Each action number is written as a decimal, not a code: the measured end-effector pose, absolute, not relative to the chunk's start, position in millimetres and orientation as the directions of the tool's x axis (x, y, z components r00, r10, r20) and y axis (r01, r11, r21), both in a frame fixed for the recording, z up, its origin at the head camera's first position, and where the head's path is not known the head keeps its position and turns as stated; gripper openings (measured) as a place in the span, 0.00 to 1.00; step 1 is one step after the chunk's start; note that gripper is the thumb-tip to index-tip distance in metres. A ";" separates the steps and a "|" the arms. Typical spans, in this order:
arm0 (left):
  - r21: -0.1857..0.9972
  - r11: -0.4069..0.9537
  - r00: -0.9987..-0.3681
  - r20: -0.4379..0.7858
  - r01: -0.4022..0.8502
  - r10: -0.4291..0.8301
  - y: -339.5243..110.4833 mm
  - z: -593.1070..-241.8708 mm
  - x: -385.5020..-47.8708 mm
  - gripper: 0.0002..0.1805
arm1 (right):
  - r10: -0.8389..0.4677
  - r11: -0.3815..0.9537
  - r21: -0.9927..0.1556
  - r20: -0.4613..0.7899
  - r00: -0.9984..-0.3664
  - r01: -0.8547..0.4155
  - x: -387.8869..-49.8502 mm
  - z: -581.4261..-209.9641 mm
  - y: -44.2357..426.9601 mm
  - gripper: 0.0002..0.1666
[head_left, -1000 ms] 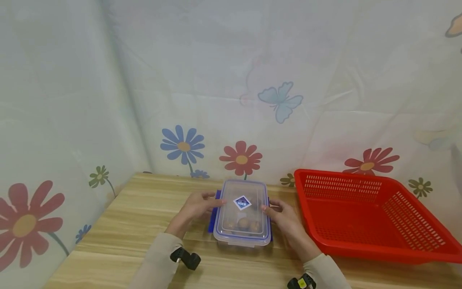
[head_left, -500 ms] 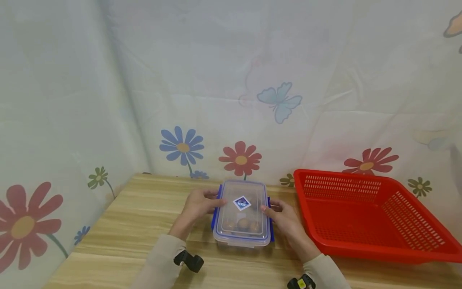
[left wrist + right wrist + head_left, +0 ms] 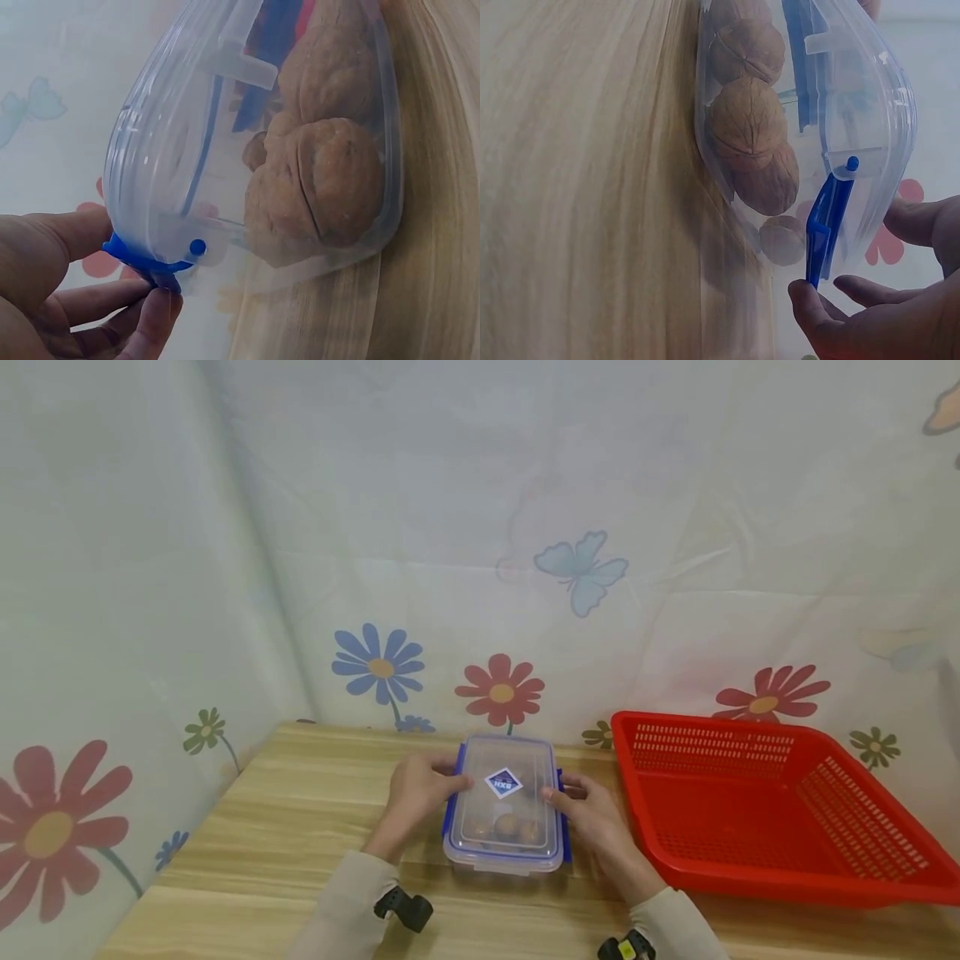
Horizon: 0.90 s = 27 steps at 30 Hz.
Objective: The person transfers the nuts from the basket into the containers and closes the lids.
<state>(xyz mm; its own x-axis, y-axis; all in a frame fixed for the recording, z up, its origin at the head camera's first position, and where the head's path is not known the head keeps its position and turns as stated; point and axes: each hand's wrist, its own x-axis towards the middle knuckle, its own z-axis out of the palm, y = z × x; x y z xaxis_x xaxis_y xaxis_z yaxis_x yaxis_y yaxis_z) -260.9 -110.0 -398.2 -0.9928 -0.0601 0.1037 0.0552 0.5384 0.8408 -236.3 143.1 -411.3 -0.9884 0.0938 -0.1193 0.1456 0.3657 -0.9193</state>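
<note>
A clear plastic food container [image 3: 501,852] with a lid and blue side latches lies on the table, walnuts [image 3: 337,180] inside it. My left hand [image 3: 420,789] pinches its left side, thumb on the lid edge and fingers at the left latch [image 3: 146,259]. On the opposite side my right hand [image 3: 600,818] holds the edge, its thumb on the lid. Its fingertips touch the right latch [image 3: 826,225], which angles out from the wall in the right wrist view. A diamond-shaped label [image 3: 502,782] is on the lid. In the head view, fingers under both edges are partly hidden.
A red plastic basket [image 3: 720,881] with slotted walls stands close to the right of my right hand. The wooden table [image 3: 300,802] ends at a flowered curtain [image 3: 450,568] at the back and left.
The left latch has swung in closer to the container's side. My left hand has shifted slightly right and its fingers have tucked in; the right hand has barely moved.
</note>
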 end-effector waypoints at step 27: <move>0.902 0.428 -0.998 0.064 0.048 -0.022 -116.5 -401.1 -261.1 0.20 | 0.127 0.407 -0.913 0.055 -0.990 0.002 -231.6 -407.3 139.4 0.35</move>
